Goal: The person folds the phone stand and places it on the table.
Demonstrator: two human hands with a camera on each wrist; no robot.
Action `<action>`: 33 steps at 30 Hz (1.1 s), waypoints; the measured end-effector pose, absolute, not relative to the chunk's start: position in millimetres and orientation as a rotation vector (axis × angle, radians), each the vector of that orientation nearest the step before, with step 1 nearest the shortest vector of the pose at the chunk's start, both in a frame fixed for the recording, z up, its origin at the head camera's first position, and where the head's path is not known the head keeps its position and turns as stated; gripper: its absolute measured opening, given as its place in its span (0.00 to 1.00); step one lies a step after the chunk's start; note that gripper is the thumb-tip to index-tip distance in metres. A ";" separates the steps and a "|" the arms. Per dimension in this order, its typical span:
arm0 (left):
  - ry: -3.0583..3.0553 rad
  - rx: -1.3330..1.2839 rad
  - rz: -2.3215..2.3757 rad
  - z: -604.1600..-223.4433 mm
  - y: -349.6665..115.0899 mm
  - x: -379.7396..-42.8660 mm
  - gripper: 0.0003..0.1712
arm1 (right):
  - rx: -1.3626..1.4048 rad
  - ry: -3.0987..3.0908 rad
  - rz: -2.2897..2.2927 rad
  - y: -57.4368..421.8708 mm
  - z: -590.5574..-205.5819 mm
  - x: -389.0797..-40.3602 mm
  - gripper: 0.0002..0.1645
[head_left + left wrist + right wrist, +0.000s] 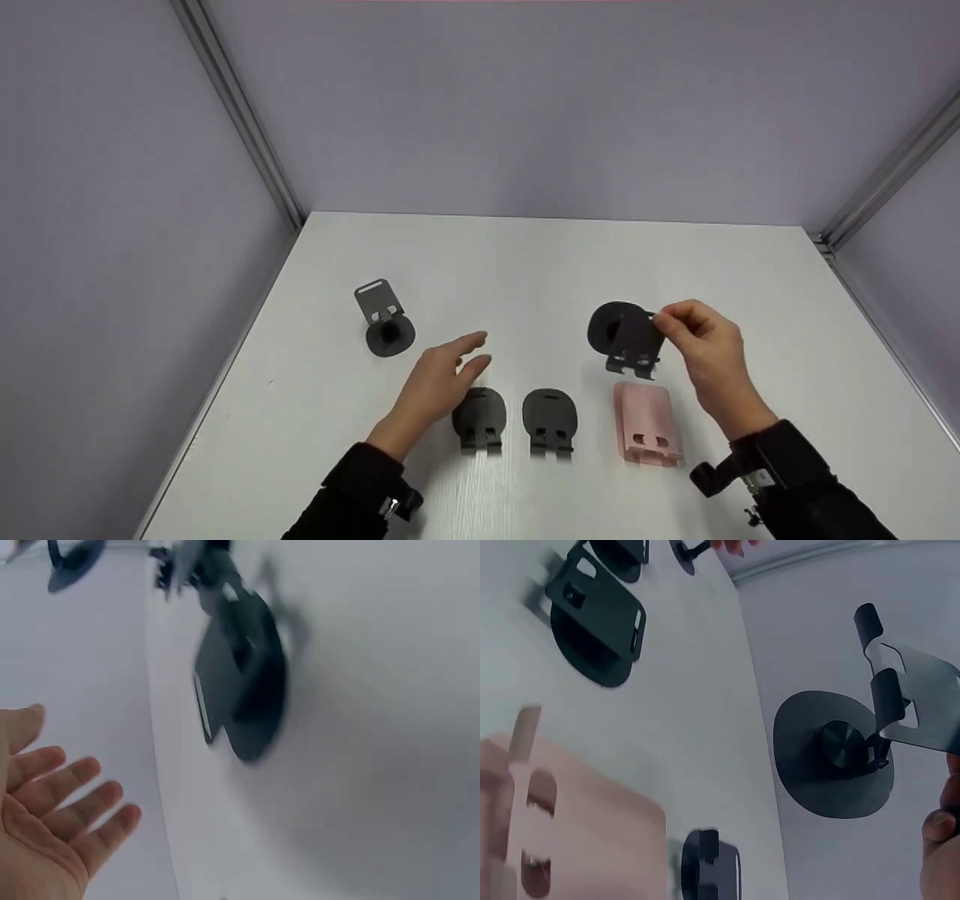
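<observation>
Between thumb and fingers, my right hand [705,352] pinches the plate edge of a black phone stand [637,341], raised above the table. In the right wrist view its round base, hinge knob and two curved hooks show. My left hand [431,386] is held with fingers extended and nothing in them, above and beside a folded dark phone stand [480,416]. A second folded dark stand [550,420] lies to its right. Nearer me than the raised stand lies a pink phone stand [649,424]. An unfolded dark stand [390,334] is on the left.
The white table [480,285] has pale panels [517,112] at its back and sides, with metal frame posts [247,112] in the corners. A further dark piece [712,866] lies beyond the pink stand in the right wrist view.
</observation>
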State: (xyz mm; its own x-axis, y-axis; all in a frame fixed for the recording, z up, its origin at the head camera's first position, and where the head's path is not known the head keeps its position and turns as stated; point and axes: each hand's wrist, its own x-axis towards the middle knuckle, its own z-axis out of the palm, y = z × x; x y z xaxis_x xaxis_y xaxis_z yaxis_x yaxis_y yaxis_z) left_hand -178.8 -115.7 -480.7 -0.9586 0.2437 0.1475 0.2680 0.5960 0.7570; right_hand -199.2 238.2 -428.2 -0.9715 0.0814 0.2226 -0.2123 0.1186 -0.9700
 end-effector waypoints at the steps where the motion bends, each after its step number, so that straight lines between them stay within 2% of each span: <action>1: -2.752 -0.474 -1.442 -478.8 -110.2 -180.2 0.27 | 0.153 -2.180 1.954 230.9 -426.9 -197.7 0.14; 5: -2.647 -0.544 -1.788 -473.6 -88.3 -184.6 0.30 | 0.238 -2.238 1.947 205.9 -422.5 -191.1 0.09; 11: -2.576 -0.529 -2.061 -470.5 -64.2 -188.4 0.34 | 0.363 -2.267 1.983 182.1 -424.2 -185.5 0.05; 22: -2.360 -0.219 -2.356 -474.6 -50.8 -192.7 0.13 | 0.513 -2.289 2.014 170.8 -432.1 -179.6 0.05; 33: -2.271 -0.417 -2.009 -474.5 -59.5 -186.0 0.10 | 0.548 -2.362 2.024 169.9 -437.1 -179.0 0.09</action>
